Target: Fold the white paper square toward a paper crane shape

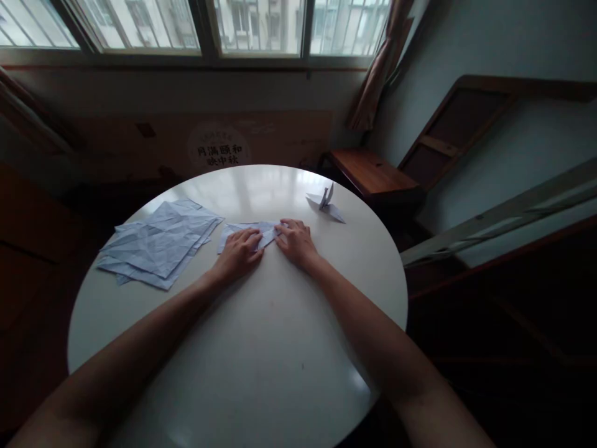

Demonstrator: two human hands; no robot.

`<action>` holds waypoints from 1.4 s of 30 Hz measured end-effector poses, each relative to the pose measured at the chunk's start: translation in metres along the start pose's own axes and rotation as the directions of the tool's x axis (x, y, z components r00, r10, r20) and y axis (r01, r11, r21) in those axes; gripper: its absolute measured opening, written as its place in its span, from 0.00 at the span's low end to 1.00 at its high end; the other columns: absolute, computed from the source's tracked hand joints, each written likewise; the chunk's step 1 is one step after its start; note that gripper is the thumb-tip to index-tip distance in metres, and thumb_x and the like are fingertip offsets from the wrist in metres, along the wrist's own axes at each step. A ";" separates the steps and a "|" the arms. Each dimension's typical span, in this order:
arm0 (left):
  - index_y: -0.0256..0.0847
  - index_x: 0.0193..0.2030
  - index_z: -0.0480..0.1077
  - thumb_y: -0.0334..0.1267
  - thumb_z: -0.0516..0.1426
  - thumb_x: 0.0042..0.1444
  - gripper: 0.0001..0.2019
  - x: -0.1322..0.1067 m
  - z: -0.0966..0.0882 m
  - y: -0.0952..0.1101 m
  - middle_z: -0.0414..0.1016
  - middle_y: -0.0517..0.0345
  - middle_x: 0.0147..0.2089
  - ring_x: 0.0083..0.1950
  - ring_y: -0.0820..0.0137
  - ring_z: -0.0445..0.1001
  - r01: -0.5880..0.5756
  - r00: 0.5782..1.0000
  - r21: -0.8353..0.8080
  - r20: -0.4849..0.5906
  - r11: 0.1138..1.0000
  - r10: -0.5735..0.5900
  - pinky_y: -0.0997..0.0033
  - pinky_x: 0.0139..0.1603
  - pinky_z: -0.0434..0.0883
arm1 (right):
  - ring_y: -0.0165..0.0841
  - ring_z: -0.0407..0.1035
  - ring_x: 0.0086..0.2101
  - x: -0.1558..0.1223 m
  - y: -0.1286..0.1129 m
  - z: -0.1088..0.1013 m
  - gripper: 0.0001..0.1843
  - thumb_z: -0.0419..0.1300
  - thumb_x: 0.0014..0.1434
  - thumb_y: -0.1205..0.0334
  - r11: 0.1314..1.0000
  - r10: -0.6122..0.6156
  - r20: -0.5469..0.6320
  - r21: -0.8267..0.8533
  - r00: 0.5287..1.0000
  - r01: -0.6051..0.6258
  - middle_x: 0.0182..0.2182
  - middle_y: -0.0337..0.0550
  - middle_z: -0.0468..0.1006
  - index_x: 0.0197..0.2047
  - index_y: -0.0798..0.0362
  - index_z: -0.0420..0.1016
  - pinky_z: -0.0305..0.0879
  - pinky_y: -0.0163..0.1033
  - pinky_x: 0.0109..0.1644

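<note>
Round white desk (261, 348), viewed from above. Left: a loose stack of sheets (158, 242), fanned and well apart from the hands. Centre: a part-folded sheet (268, 230) lies flat under the left hand (239, 254) and right hand (296, 242), with the fingers (252, 238) extended and pressing down, gripping nothing. The sheet is judged light, thin and limp; it creases readily and may slide on the glossy top. It is best pinned by its flat faces and lifted at a corner or edge. Right: a folded paper bird (326, 202) stands near the desk's far rim, out of the hands' way.
</note>
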State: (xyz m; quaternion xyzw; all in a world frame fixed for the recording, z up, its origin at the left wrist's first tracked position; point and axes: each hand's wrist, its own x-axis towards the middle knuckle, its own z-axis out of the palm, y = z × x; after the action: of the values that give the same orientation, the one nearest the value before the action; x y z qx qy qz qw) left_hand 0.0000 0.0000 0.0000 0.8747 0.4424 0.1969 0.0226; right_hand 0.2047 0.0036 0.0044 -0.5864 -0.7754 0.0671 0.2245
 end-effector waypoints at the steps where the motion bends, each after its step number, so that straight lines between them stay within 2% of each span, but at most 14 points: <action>1: 0.41 0.58 0.70 0.44 0.52 0.63 0.19 0.000 0.000 0.000 0.70 0.46 0.63 0.64 0.55 0.66 -0.001 1.000 0.006 -0.002 1.000 0.001 0.52 0.64 0.61 | 0.45 0.59 0.57 0.000 0.000 0.000 0.19 0.57 0.64 0.57 1.000 -0.005 -0.008 0.005 1.000 0.005 0.60 0.47 0.71 0.56 0.48 0.76 0.56 0.52 0.59; 5: 0.42 0.55 0.72 0.45 0.54 0.63 0.17 -0.002 -0.001 0.001 0.73 0.48 0.60 0.61 0.55 0.69 0.025 0.999 0.039 -0.037 0.999 -0.024 0.50 0.63 0.61 | 0.45 0.62 0.53 0.000 0.000 0.000 0.20 0.56 0.64 0.52 1.000 -0.020 -0.034 0.004 0.999 0.020 0.51 0.48 0.75 0.56 0.46 0.76 0.53 0.53 0.58; 9: 0.42 0.53 0.73 0.46 0.55 0.62 0.17 -0.003 -0.003 0.003 0.76 0.49 0.57 0.57 0.55 0.72 0.051 0.997 0.054 -0.069 0.997 -0.047 0.52 0.60 0.63 | 0.44 0.63 0.50 0.000 0.000 -0.001 0.21 0.56 0.63 0.50 1.000 -0.021 -0.019 -0.002 1.000 0.021 0.47 0.49 0.74 0.57 0.45 0.76 0.52 0.52 0.57; 15: 0.42 0.51 0.74 0.44 0.50 0.66 0.16 -0.003 -0.002 0.004 0.78 0.49 0.54 0.53 0.57 0.75 0.062 0.993 0.024 -0.098 0.998 -0.059 0.54 0.54 0.66 | 0.43 0.64 0.51 0.002 0.004 0.003 0.25 0.63 0.57 0.58 0.998 -0.043 -0.019 0.048 0.999 0.044 0.54 0.48 0.70 0.59 0.44 0.74 0.55 0.50 0.56; 18: 0.42 0.50 0.75 0.43 0.48 0.68 0.16 -0.003 -0.001 0.003 0.79 0.49 0.52 0.51 0.58 0.75 0.057 0.993 0.019 -0.100 0.998 -0.055 0.55 0.53 0.67 | 0.42 0.64 0.51 0.004 0.006 0.005 0.19 0.61 0.58 0.64 0.996 -0.054 -0.031 0.068 0.998 0.056 0.52 0.47 0.72 0.53 0.44 0.78 0.56 0.49 0.55; 22: 0.41 0.53 0.73 0.44 0.53 0.64 0.15 -0.003 -0.001 0.003 0.76 0.47 0.53 0.53 0.54 0.71 0.031 0.988 0.076 -0.151 0.997 -0.020 0.53 0.54 0.67 | 0.40 0.65 0.49 0.003 0.006 0.006 0.12 0.58 0.62 0.65 0.990 -0.082 -0.147 0.104 0.986 0.097 0.47 0.45 0.75 0.45 0.46 0.81 0.57 0.49 0.55; 26: 0.44 0.62 0.65 0.30 0.50 0.63 0.21 -0.003 -0.001 0.002 0.75 0.48 0.49 0.48 0.58 0.71 0.010 0.980 0.097 -0.199 0.995 0.009 0.57 0.49 0.68 | 0.41 0.62 0.51 0.002 0.004 0.004 0.11 0.58 0.64 0.61 0.979 -0.124 -0.289 0.122 0.949 0.165 0.50 0.47 0.73 0.45 0.46 0.81 0.58 0.49 0.58; 28: 0.45 0.60 0.65 0.25 0.48 0.61 0.22 -0.004 0.000 0.001 0.74 0.50 0.47 0.46 0.60 0.70 -0.016 0.976 0.060 -0.215 0.998 0.029 0.59 0.48 0.69 | 0.42 0.61 0.54 0.001 0.003 0.003 0.15 0.57 0.64 0.60 0.975 -0.113 -0.351 0.142 0.930 0.172 0.54 0.48 0.69 0.52 0.46 0.77 0.59 0.49 0.59; 31: 0.46 0.55 0.65 0.24 0.46 0.62 0.19 -0.004 0.003 -0.003 0.71 0.52 0.45 0.45 0.62 0.70 -0.047 0.953 -0.039 -0.301 0.998 0.033 0.61 0.47 0.70 | 0.44 0.58 0.57 0.001 0.000 0.001 0.31 0.55 0.64 0.56 0.976 -0.028 -0.419 0.185 0.907 0.116 0.59 0.52 0.62 0.69 0.47 0.57 0.58 0.52 0.61; 33: 0.46 0.55 0.63 0.27 0.45 0.65 0.16 -0.005 0.004 -0.005 0.69 0.52 0.45 0.45 0.64 0.70 -0.064 0.929 -0.115 -0.370 0.991 0.017 0.62 0.46 0.71 | 0.45 0.58 0.58 0.001 -0.001 -0.001 0.37 0.53 0.65 0.54 0.975 0.020 -0.408 0.211 0.913 0.073 0.61 0.54 0.61 0.73 0.47 0.44 0.58 0.55 0.62; 35: 0.46 0.52 0.64 0.31 0.45 0.67 0.13 -0.006 0.002 -0.004 0.68 0.51 0.46 0.45 0.64 0.70 -0.053 0.903 -0.161 -0.429 0.985 -0.022 0.62 0.47 0.71 | 0.46 0.58 0.58 0.001 -0.001 -0.002 0.39 0.50 0.66 0.52 0.972 0.038 -0.369 0.228 0.929 0.051 0.61 0.55 0.62 0.74 0.48 0.37 0.57 0.56 0.61; 39: 0.46 0.47 0.68 0.39 0.44 0.69 0.13 -0.007 -0.006 0.004 0.67 0.49 0.46 0.51 0.61 0.69 0.034 0.835 -0.210 -0.531 0.977 -0.144 0.56 0.53 0.70 | 0.45 0.60 0.58 0.001 0.000 -0.002 0.38 0.45 0.68 0.53 0.966 0.040 -0.315 0.256 0.948 0.044 0.62 0.56 0.64 0.75 0.50 0.31 0.58 0.55 0.60; 40: 0.45 0.50 0.68 0.41 0.43 0.69 0.14 -0.006 -0.007 0.005 0.67 0.48 0.48 0.52 0.61 0.69 0.055 0.807 -0.235 -0.562 0.970 -0.182 0.56 0.54 0.70 | 0.44 0.60 0.58 0.002 0.000 -0.001 0.37 0.44 0.69 0.53 0.960 0.039 -0.301 0.275 0.953 0.048 0.61 0.55 0.65 0.75 0.49 0.31 0.59 0.54 0.60; 42: 0.44 0.59 0.65 0.45 0.44 0.68 0.18 -0.003 -0.008 0.005 0.66 0.47 0.54 0.57 0.60 0.67 0.073 0.792 -0.285 -0.566 0.956 -0.229 0.56 0.58 0.69 | 0.42 0.63 0.57 0.002 0.001 0.001 0.34 0.41 0.70 0.54 0.944 0.035 -0.263 0.324 0.964 0.054 0.60 0.53 0.68 0.74 0.48 0.32 0.60 0.52 0.59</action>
State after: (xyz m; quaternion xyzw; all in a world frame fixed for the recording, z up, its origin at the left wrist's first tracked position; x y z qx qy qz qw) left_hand -0.0008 -0.0064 0.0070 0.7205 0.4679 0.5117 0.0082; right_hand 0.2049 0.0063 0.0041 -0.5407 -0.7190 0.1152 0.4213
